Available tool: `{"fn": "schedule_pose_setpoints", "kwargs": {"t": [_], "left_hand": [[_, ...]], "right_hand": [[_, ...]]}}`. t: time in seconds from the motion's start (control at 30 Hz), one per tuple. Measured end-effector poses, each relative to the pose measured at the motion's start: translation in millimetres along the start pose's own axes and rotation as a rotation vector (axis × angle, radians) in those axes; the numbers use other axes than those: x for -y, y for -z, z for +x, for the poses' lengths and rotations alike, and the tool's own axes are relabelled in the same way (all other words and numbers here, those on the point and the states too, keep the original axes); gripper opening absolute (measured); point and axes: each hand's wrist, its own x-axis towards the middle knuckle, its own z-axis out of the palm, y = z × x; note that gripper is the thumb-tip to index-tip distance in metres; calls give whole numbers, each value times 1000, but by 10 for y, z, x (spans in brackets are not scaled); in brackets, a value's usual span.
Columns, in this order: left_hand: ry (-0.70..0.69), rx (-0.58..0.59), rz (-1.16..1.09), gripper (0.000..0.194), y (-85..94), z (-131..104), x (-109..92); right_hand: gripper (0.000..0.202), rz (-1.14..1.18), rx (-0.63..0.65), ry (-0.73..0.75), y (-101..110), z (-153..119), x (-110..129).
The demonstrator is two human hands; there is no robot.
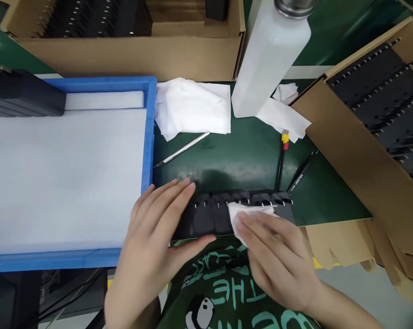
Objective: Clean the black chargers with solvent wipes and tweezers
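Note:
A row of several black parts [203,217] with small metal pins lies along the front edge of the green table. My left hand [158,233] rests at the row's left end, its fingers stretched out and the thumb apart along the near side. In my right hand [275,256] is a folded white cloth [235,219], pressed onto the middle and right parts of the row. The cloth and fingers hide some of the black surface beneath them.
A blue tray [149,137] with a white lining fills the left. Behind are white wipes [193,107], a craft knife [186,148] and a white bottle [268,59]. Tweezers [300,173], a black cable [281,167] and a cardboard box [357,155] stand right. Another box [134,57] is at the back.

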Motion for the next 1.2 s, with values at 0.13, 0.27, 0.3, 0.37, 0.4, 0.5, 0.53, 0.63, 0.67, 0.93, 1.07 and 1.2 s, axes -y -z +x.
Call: {"fn": "schedule_pose_setpoints", "kwargs": {"t": [0.13, 0.27, 0.3, 0.37, 0.4, 0.5, 0.53, 0.63, 0.67, 0.93, 1.07, 1.2], "left_hand": [[-152, 28, 103, 52, -108, 199, -208], [-237, 45, 101, 34, -196, 375, -316], [-240, 38, 93, 32, -210, 396, -319], [-237, 20, 85, 33, -227, 413, -309], [-238, 20, 86, 34, -229, 414, -302], [-248, 34, 91, 36, -225, 406, -287], [-249, 32, 94, 36, -224, 404, -285], [-247, 25, 103, 36, -224, 406, -282], [-249, 25, 102, 37, -224, 408, -281], [-258, -2, 63, 29, -215, 438, -273], [-261, 0, 65, 29, -223, 441, -278], [-244, -7, 76, 30, -226, 431, -284]], "right_hand": [[29, -119, -37, 72, -160, 231, 80], [33, -194, 25, 84, -102, 279, 137], [33, -182, 35, 84, -85, 277, 149], [32, -147, 50, 76, -64, 270, 165], [32, -131, 64, 71, -60, 267, 169], [34, -107, 82, 86, -71, 262, 158], [35, -105, 79, 95, -79, 259, 151], [33, -92, 49, 100, -105, 239, 132], [32, -87, 46, 97, -113, 233, 127], [36, -79, 8, 70, -153, 222, 140], [38, -90, 11, 67, -150, 235, 151], [39, -125, 13, 74, -132, 248, 150]]}}
